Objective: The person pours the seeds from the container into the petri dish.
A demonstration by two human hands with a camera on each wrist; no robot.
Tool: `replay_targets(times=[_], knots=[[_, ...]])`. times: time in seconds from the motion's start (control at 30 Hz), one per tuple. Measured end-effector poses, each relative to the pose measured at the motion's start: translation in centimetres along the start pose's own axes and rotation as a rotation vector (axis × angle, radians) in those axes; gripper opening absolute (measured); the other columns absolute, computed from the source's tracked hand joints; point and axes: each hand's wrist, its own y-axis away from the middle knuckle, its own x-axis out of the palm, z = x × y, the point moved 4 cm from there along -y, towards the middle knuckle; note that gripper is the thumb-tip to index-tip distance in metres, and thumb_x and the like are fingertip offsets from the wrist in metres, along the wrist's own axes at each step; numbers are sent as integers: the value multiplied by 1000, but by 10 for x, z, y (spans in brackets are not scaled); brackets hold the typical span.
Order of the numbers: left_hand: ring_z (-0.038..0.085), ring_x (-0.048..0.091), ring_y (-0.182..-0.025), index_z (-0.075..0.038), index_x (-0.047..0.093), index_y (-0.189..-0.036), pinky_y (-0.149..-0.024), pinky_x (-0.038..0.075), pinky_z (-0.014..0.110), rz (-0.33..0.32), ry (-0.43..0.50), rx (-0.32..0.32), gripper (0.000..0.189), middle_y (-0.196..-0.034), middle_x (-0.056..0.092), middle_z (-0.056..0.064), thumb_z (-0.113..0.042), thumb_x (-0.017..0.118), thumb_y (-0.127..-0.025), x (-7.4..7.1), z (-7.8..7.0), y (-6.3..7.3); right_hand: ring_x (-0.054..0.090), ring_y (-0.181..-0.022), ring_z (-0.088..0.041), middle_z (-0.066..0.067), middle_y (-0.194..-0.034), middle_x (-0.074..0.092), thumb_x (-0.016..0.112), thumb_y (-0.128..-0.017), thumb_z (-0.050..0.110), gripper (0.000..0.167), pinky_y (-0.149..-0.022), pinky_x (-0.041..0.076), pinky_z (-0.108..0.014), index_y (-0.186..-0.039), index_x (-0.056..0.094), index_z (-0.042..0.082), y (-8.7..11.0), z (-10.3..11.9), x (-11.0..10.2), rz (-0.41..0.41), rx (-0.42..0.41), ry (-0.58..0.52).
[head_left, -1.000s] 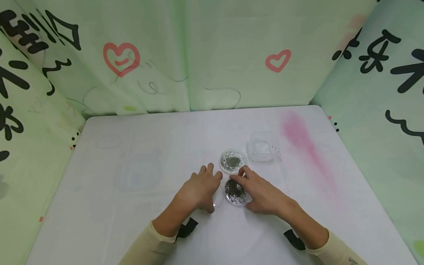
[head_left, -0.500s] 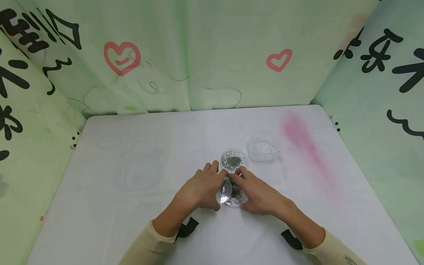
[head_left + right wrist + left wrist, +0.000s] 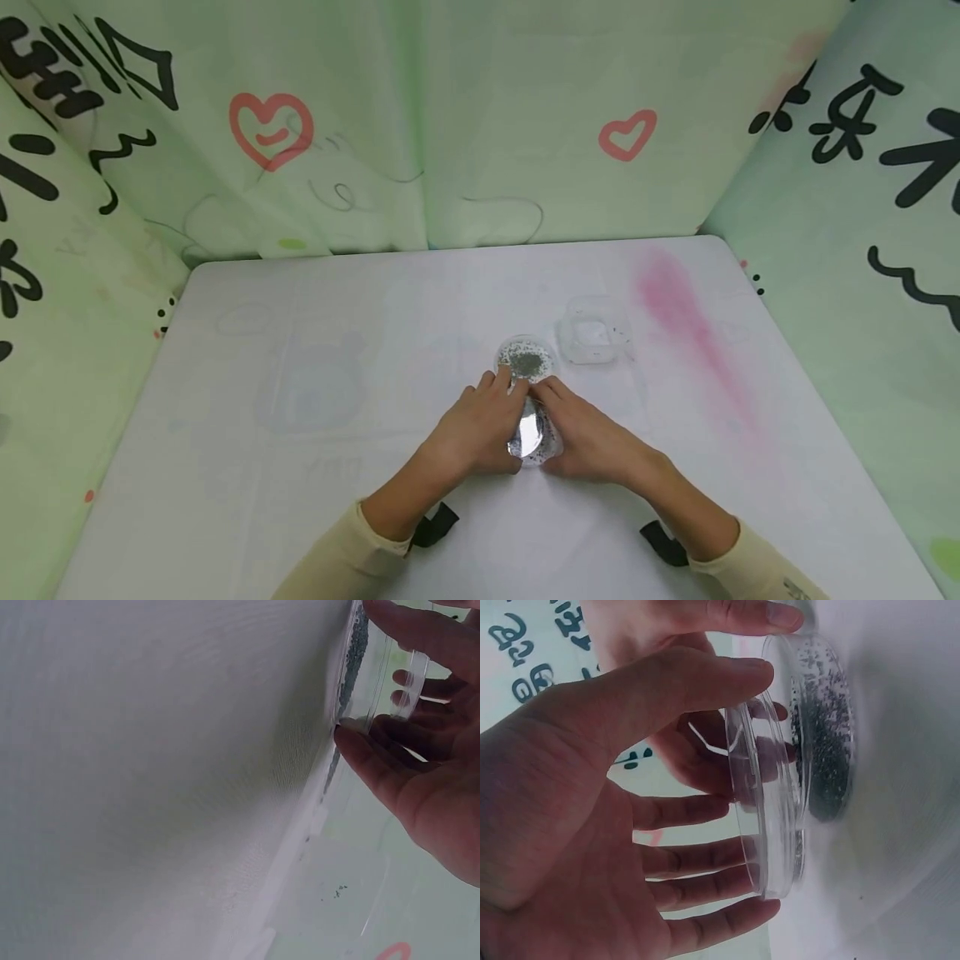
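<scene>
In the head view, my left hand (image 3: 480, 429) holds a clear round petri dish lid (image 3: 528, 433), tilted over a petri dish (image 3: 553, 443) of dark grains. The left wrist view shows the thumb on the upper rim of the lid (image 3: 744, 802) and the fingers along its far side; grains (image 3: 829, 742) lie in the dish beyond. My right hand (image 3: 596, 433) grips the dish's right side. From the right wrist, its thumb and fingers pinch the rim, with a dark layer of grains (image 3: 354, 660) inside. The hands hide part of the dish.
Just behind my hands stands a second petri dish (image 3: 525, 360) with similar dark grains. A clear square plastic container (image 3: 596, 333) sits to its right. The white-covered table (image 3: 337, 500) has a pink stain at right, and green printed curtains (image 3: 450, 125) enclose it.
My left hand has moved right, bringing the lid from beside the near dish to above it. My right hand has shifted slightly left while staying at the dish.
</scene>
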Motion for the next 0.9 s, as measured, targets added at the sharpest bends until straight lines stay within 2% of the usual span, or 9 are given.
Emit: replay_targets(times=[0.27, 0.57, 0.77, 0.9], knots=[[23, 55, -114, -7, 49, -145, -83, 56, 37, 16, 2, 37, 91, -132, 54, 8, -46, 91, -74, 11, -9, -6, 58, -127, -25, -9, -140, 54, 89, -70, 6, 93, -107, 51, -44, -148, 40, 1, 2, -1, -3, -30, -31, -19], [21, 56, -115, -8, 52, -140, -84, 56, 35, -25, 23, 47, 85, -131, 51, 7, -44, 91, -74, 15, -13, -6, 59, -122, -23, -9, -136, 55, 91, -67, 5, 98, -105, 51, -43, -149, 39, -1, 2, 0, -3, -37, -47, -5], [21, 57, -114, -8, 53, -142, -82, 57, 34, -21, -10, 56, 86, -135, 49, 9, -47, 91, -75, 17, -15, -6, 57, -126, -25, -9, -138, 56, 88, -67, 0, 98, -106, 50, -45, -151, 38, -1, 4, -2, -2, -25, -23, -5], [20, 57, -114, -9, 53, -143, -84, 57, 34, -13, -31, 50, 88, -138, 48, 10, -51, 91, -75, 19, -16, -7, 55, -130, -28, -11, -141, 56, 91, -67, 1, 101, -109, 48, -49, -153, 37, 0, 6, -3, -2, -19, -3, 8]])
